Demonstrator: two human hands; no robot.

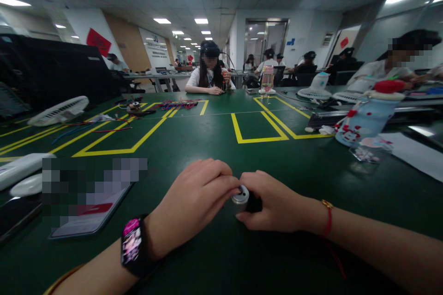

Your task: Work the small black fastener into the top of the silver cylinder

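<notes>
1. Both hands meet low at the middle of the green counter (221, 120). The left hand (194, 200) is curled, its fingertips pinching the silver end of a small cylinder (240, 197). The right hand (277, 203) is wrapped around the cylinder's dark body.
2. The cylinder lies on its side, touching or just above the counter; which of the two cannot be told.
3. It looks small, stiff and light. The silver cap is probably smooth metal and apt to slip under fingertips, so the dark body seems the surer place to hold it.
4. To the left, a phone (90, 212) lies near the left wrist, which wears a watch (133, 246). Farther left are white fans (58, 110).
5. To the right, a bottle (367, 117) and paper (415, 154) sit well apart from the hands.
6. Straight ahead there is bare counter marked with yellow tape (259, 139), the freest room. A person (207, 76) sits at the far edge.
</notes>
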